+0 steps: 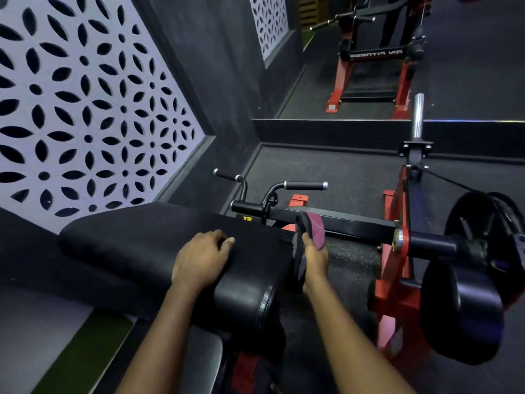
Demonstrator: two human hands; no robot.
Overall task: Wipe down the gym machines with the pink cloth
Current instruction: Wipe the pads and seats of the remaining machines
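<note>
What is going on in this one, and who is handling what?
A person is cleaning a gym machine with bare hands. The left hand rests on top of the black padded bench, holding nothing. The right hand grips a crumpled pink cloth at the pad's right edge, just in front of the black steel bar that runs to the red frame. Whether the cloth touches the bar is unclear.
</note>
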